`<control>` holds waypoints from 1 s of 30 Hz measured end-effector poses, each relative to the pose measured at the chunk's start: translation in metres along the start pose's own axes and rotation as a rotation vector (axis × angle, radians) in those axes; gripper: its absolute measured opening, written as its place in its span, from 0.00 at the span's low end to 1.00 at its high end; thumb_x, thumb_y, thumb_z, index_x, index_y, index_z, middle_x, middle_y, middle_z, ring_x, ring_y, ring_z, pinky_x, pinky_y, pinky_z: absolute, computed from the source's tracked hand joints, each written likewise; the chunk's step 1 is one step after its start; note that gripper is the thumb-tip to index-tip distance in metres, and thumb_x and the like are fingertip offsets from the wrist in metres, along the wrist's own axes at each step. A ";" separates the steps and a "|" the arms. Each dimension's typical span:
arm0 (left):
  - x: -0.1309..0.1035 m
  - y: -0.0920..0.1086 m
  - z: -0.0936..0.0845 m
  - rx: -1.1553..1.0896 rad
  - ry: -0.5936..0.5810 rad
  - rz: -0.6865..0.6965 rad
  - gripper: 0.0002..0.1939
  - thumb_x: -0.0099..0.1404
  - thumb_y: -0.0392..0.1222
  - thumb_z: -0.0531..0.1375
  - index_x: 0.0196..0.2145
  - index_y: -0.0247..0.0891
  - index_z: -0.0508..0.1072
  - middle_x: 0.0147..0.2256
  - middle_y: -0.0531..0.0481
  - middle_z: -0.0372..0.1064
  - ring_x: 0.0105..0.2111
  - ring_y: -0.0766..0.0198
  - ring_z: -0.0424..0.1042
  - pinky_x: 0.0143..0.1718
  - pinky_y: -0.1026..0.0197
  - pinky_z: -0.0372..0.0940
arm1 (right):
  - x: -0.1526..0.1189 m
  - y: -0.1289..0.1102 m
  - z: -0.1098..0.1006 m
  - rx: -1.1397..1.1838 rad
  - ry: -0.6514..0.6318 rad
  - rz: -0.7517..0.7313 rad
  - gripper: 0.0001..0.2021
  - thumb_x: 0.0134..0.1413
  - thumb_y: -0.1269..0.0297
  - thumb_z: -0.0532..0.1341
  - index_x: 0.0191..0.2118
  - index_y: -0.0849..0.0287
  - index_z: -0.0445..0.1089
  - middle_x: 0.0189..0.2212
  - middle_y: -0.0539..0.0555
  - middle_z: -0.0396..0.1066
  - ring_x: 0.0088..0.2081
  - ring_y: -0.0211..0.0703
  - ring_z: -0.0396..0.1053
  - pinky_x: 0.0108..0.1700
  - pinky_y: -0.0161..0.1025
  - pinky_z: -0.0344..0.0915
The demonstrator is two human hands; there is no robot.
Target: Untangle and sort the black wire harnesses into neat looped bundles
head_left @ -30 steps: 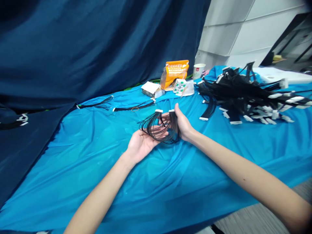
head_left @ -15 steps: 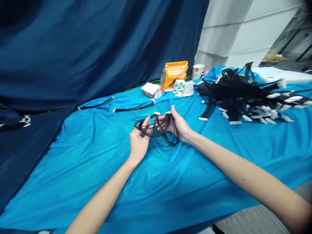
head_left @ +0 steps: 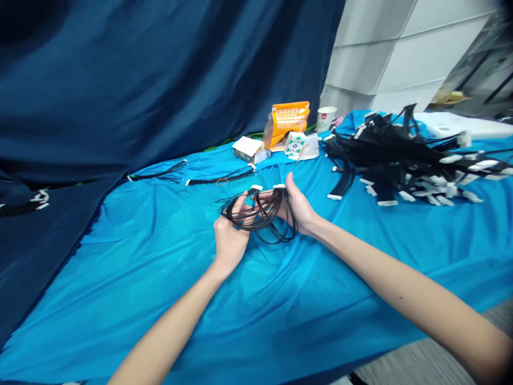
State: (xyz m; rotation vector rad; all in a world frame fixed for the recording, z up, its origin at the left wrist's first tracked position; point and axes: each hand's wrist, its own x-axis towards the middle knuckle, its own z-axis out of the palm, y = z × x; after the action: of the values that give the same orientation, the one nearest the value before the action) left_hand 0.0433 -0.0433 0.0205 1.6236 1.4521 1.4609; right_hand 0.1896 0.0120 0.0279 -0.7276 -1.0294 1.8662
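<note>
A looped bundle of thin black cables (head_left: 264, 218) with white connectors at its upper ends hangs between my two hands, above the blue cloth (head_left: 168, 256). My left hand (head_left: 233, 235) grips its left side, fingers partly covered by the strands. On the right side, my right hand (head_left: 294, 208) holds the bundle near one white connector, thumb pointing up and the other fingers behind the cables. Two more black cable lengths, one (head_left: 160, 174) at the left and one (head_left: 220, 177) nearer the middle, lie on the cloth beyond my hands.
A large pile of black cables (head_left: 393, 149) with white connectors covers the right side. At the back stand an orange bag (head_left: 286, 120), a paper cup (head_left: 326, 118), a small box (head_left: 250, 149) and a white-green packet (head_left: 295, 144). A dark blue curtain (head_left: 160, 75) hangs behind.
My left hand has shifted slightly right and down, its wrist turning a little. The loops droop slightly lower, and my right hand has moved marginally right. Both hands keep hold of the bundle.
</note>
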 end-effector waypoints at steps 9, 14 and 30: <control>0.000 0.001 -0.002 0.054 0.035 -0.003 0.18 0.53 0.32 0.59 0.42 0.39 0.75 0.35 0.49 0.74 0.36 0.61 0.70 0.43 0.64 0.61 | 0.000 0.000 -0.001 -0.007 -0.032 -0.015 0.40 0.60 0.44 0.30 0.36 0.65 0.73 0.29 0.60 0.75 0.34 0.44 0.73 0.39 0.39 0.69; -0.001 0.001 -0.001 0.032 0.045 0.005 0.15 0.55 0.33 0.58 0.40 0.41 0.76 0.36 0.49 0.73 0.36 0.62 0.69 0.44 0.64 0.60 | 0.000 0.000 -0.001 -0.022 -0.034 -0.011 0.40 0.58 0.41 0.31 0.36 0.64 0.73 0.29 0.60 0.75 0.35 0.45 0.73 0.39 0.39 0.69; 0.000 0.003 0.003 -0.142 0.024 -0.117 0.24 0.52 0.31 0.59 0.48 0.40 0.71 0.33 0.51 0.71 0.29 0.67 0.68 0.34 0.67 0.62 | 0.001 0.002 0.000 -0.023 0.020 0.008 0.38 0.59 0.42 0.32 0.34 0.61 0.74 0.29 0.58 0.75 0.34 0.45 0.73 0.36 0.40 0.69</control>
State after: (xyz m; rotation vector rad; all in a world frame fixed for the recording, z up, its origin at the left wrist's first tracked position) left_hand 0.0470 -0.0432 0.0222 1.4173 1.3984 1.4863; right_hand 0.1883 0.0123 0.0265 -0.7628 -1.0378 1.8530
